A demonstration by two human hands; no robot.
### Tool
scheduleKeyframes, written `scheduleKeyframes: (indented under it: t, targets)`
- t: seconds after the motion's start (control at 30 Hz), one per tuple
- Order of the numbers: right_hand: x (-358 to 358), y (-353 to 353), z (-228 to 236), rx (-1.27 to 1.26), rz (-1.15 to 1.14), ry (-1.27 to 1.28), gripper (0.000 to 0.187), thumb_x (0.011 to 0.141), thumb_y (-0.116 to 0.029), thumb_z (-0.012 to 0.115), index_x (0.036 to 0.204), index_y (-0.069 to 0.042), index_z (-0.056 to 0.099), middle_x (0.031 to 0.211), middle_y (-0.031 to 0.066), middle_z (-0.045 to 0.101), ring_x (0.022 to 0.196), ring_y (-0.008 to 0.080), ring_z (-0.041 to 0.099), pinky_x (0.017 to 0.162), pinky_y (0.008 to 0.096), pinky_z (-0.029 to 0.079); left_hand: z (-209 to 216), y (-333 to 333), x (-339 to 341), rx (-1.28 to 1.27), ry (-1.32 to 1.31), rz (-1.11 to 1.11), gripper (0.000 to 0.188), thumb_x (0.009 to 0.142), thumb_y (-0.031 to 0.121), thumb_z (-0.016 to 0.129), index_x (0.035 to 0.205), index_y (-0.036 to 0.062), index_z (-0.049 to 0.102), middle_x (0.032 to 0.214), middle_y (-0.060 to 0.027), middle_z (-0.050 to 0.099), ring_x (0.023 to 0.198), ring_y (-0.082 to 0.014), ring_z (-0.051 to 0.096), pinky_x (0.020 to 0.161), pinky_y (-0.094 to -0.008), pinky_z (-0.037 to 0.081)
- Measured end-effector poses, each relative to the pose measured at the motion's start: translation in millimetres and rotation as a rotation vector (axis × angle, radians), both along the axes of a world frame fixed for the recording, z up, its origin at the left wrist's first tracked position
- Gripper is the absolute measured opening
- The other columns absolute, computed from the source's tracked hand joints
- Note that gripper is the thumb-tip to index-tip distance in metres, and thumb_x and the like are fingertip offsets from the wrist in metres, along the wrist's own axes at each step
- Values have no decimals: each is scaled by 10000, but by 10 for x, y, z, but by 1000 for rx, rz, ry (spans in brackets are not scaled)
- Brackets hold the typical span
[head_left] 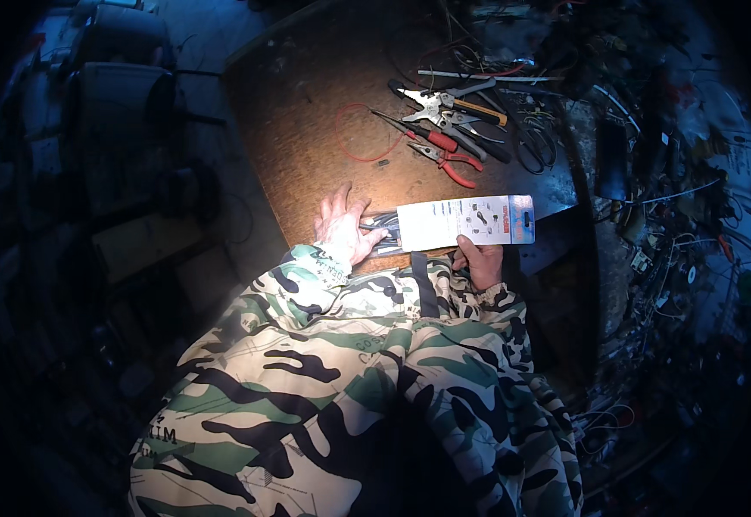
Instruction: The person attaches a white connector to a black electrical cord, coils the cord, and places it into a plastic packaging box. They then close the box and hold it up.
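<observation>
A white and blue package card (453, 222) lies level in front of me, printed with small pictures. From its left end shows a bundle of dark cable (381, 226), partly under what looks like clear plastic. My left hand (342, 227) is on the cable's outer end, thumb across it and the other fingers extended over the wood. At the card's lower right edge my right hand (480, 262) grips it, thumb on top and the other fingers hidden beneath. Both hands are close to the near edge of the brown wooden table (298, 129).
Beyond the card lie wire-stripping pliers (436, 105), red-handled pliers (448, 162) and a red-and-black pen-like tool (436, 138) with a thin red wire (338, 129). Tangled wires and small parts crowd the right side. Dark boxy shapes (125, 103) stand at far left.
</observation>
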State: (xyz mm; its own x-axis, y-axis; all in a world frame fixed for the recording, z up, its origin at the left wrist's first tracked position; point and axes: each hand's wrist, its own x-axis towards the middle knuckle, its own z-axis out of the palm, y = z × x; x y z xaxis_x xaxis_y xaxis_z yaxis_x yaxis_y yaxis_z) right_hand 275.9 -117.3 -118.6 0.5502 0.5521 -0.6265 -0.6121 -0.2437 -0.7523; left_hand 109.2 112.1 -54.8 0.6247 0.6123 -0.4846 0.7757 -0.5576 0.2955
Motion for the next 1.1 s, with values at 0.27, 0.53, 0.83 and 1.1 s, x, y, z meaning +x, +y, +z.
scheduleKeyframes:
  t: [0.27, 0.53, 0.83, 1.1]
  targets:
    - [-146, 160, 26, 2, 23, 18, 168, 963, -58, 668, 1105, 25, 635, 688, 78, 637, 497, 124, 574, 456, 260, 451, 8, -5, 15, -19, -49, 13, 545, 733, 407, 858, 1211, 166, 756, 1544, -164, 415, 1415, -385, 360, 1157, -531, 325]
    - [79, -121, -138, -50, -163, 178, 206, 987, -203, 699, 1021, -7, 646, 769, 80, 667, 547, 153, 650, 490, 262, 533, 94, 168, -131, 11, -68, 68, 698, 710, 396, 879, 1303, 82, 687, 1531, -204, 436, 1392, -414, 390, 1171, -501, 345]
    - [804, -30, 20, -509, 78, -725, 451, 853, -261, 830, 1115, 78, 690, 895, 136, 732, 790, 183, 680, 751, 342, 545, 109, 290, -628, -170, 102, 456, 786, 750, 443, 874, 1299, -45, 595, 1191, -272, 687, 1118, -397, 670, 991, -423, 530]
    - [1045, 40, -18, -178, 270, -397, 361, 780, -112, 861, 1059, 51, 700, 950, 95, 738, 832, 153, 680, 784, 307, 550, -369, 213, -983, -284, -157, 463, 451, 846, 258, 793, 1110, -54, 602, 836, -163, 722, 779, -235, 701, 734, -356, 557]
